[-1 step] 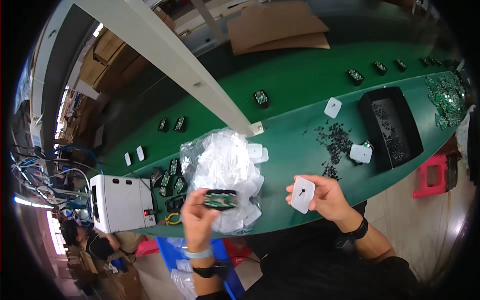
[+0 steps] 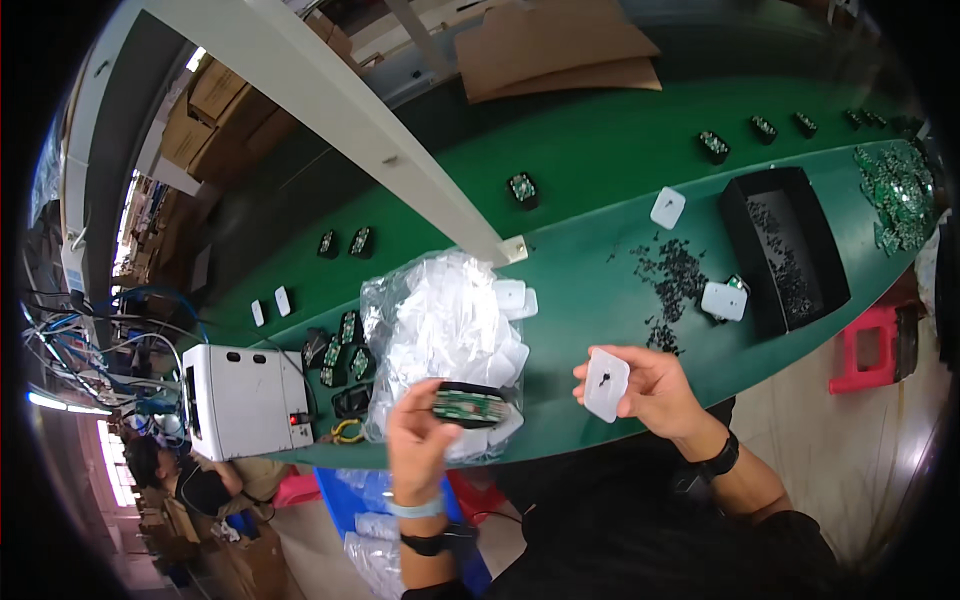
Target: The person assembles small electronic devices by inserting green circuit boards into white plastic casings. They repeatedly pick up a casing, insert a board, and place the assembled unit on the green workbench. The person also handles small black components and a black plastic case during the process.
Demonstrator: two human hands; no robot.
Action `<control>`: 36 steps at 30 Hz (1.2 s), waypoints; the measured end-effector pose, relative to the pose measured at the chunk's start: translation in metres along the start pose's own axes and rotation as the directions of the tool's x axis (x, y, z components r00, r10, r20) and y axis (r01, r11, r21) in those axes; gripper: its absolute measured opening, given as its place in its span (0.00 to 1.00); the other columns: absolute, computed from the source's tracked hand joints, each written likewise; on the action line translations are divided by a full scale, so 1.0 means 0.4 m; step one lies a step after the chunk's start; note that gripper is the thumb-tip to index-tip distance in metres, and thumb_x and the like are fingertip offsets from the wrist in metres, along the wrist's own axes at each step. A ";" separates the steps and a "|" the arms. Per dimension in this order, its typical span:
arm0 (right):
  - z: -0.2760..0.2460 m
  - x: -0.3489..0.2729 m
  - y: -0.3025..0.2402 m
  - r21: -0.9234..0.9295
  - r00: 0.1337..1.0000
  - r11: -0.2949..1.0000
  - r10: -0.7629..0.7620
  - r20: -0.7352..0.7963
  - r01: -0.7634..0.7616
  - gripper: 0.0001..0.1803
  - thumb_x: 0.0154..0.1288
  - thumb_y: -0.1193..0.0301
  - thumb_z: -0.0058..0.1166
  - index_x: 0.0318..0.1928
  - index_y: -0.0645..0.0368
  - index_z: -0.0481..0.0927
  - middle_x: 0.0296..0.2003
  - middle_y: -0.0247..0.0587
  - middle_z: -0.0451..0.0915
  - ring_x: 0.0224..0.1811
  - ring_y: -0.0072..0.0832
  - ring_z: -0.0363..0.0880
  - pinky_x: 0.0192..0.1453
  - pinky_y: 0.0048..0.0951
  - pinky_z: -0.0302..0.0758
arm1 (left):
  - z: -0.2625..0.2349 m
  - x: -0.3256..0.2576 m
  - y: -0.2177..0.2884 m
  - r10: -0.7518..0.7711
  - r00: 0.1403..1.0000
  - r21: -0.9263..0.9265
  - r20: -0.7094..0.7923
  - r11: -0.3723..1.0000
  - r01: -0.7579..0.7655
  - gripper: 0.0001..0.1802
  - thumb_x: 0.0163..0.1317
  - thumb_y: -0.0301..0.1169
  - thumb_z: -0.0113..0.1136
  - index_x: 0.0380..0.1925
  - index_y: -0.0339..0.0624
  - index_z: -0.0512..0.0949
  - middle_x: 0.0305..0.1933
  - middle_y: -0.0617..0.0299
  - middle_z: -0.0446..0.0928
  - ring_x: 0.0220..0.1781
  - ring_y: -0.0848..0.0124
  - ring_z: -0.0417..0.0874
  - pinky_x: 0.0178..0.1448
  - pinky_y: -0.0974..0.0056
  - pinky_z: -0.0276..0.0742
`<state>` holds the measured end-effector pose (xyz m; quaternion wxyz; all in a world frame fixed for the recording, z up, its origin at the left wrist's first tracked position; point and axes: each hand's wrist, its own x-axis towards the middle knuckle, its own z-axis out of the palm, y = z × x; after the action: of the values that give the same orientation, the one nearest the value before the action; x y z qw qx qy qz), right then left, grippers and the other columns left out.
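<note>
Between the fingers and thumb of my left hand (image 2: 420, 440) is a black case with a green circuit board (image 2: 468, 405) facing up. It is held over the edge of a clear plastic bag (image 2: 430, 320) full of white plastic covers. My right hand (image 2: 655, 395) grips one white plastic cover (image 2: 605, 385) by its edges, tilted, with a small black piece at its middle. A gap separates the two held things. Right of the bag lie scattered small black parts (image 2: 668, 285), and beside them a white cover (image 2: 723, 300) rests on another board unit.
A black bin (image 2: 738, 235) of small black parts stands at the right, near a heap of green boards (image 2: 895, 195). At the left are a white machine (image 2: 245, 400), yellow-handled pliers (image 2: 347, 431) and several board units (image 2: 333, 352). A white post (image 2: 400, 170) rises from the bench.
My left hand has moved right with the circuit board case, closer to my right hand. The white cover in my right hand has turned slightly more edge-on.
</note>
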<state>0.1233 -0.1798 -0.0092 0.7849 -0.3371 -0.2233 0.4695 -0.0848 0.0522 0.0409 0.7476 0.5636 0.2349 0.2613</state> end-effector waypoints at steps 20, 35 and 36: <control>0.020 -0.113 -0.093 -0.544 0.983 0.839 -0.108 -0.145 0.012 0.31 0.56 0.74 0.77 0.62 0.62 0.82 0.50 0.47 0.87 0.47 0.28 0.87 0.56 0.30 0.84 | 0.335 -0.023 -0.089 -0.258 0.911 0.144 0.322 0.964 0.223 0.29 0.61 0.11 0.68 0.64 0.28 0.76 0.50 0.60 0.76 0.57 0.70 0.82 0.60 0.66 0.83; 0.012 -0.013 -0.091 -0.655 0.991 0.745 0.073 -0.112 -0.129 0.27 0.60 0.74 0.74 0.60 0.63 0.83 0.53 0.45 0.88 0.44 0.18 0.84 0.52 0.25 0.83 | 0.301 0.000 -0.139 -0.362 0.928 0.025 0.092 0.932 0.361 0.25 0.68 0.18 0.65 0.65 0.28 0.74 0.60 0.48 0.81 0.57 0.69 0.85 0.62 0.68 0.81; 0.009 0.006 -0.084 -0.628 0.991 0.769 0.059 -0.117 -0.120 0.27 0.60 0.74 0.74 0.60 0.62 0.84 0.53 0.44 0.88 0.43 0.19 0.84 0.51 0.25 0.83 | 0.297 0.010 -0.139 -0.329 0.940 0.008 0.095 0.944 0.329 0.26 0.69 0.18 0.65 0.66 0.28 0.73 0.61 0.48 0.81 0.57 0.69 0.85 0.62 0.68 0.80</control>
<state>0.1417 -0.1879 0.0180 0.6118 -0.6125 -0.3162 0.3879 0.0020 -0.0435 0.0170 0.7934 0.5251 0.2888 0.1066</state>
